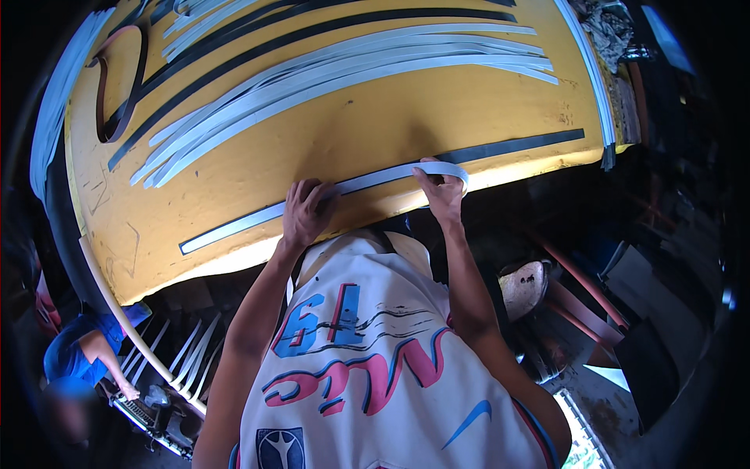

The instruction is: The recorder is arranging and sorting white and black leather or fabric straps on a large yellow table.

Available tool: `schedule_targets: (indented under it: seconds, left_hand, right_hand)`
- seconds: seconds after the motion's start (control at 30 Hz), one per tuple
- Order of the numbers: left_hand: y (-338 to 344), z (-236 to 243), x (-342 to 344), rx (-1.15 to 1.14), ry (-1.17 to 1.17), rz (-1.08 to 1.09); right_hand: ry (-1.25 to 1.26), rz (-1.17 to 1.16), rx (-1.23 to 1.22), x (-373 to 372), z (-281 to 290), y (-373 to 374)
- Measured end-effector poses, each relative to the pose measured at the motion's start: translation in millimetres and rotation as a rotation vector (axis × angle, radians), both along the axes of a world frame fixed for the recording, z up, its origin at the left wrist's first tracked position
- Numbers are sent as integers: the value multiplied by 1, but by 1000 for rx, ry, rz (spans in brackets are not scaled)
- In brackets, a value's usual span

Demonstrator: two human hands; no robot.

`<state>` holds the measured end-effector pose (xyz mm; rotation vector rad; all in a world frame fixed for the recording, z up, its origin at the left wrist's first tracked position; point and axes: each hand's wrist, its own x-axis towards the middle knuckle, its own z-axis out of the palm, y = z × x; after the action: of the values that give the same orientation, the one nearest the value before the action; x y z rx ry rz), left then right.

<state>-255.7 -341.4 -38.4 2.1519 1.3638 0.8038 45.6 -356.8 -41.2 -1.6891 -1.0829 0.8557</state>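
Note:
A long white strip (375, 177) lies along a dark strip (523, 142) near the front edge of the yellow table (367, 102), its right part bent back in a loop. My left hand (307, 209) presses on the white strip with bent fingers held close together, the fingertips partly shadowed. Further right, my right hand (439, 191) pinches the looped part of the white strip between thumb and fingers, just above the dark one.
Bundled white strips (344, 74), dark strips and a curved brown band (131, 102) cover the back. More strips (582, 43) hang over both sides. A co-worker in blue (82, 352) bends at lower left beside a pale curved rail (129, 316). Boards (652, 367) stand at right.

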Motion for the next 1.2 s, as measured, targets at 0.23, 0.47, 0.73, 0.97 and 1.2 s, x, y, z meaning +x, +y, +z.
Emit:
schedule_targets:
  seconds: [0.23, 0.47, 0.73, 0.97, 1.2]
  left_hand:
    - [0, -1, -1, -3, 3, -3]
    - [-1, 0, 0, -6, 6, -13]
    - [-3, 2, 1, 3, 89, -23]
    - [-4, 0, 31, 1, 41, 13]
    - [5, -8, 57, 4, -67, -40]
  right_hand:
    - [-73, 17, 10, 2, -3, 0]
    - [-70, 2, 57, 5, -17, -2]
    - [-245, 77, -84, 4, 6, 1]
    - [-236, 68, -127, 5, 3, 3]
    - [-271, 79, -100, 6, 1, 2]
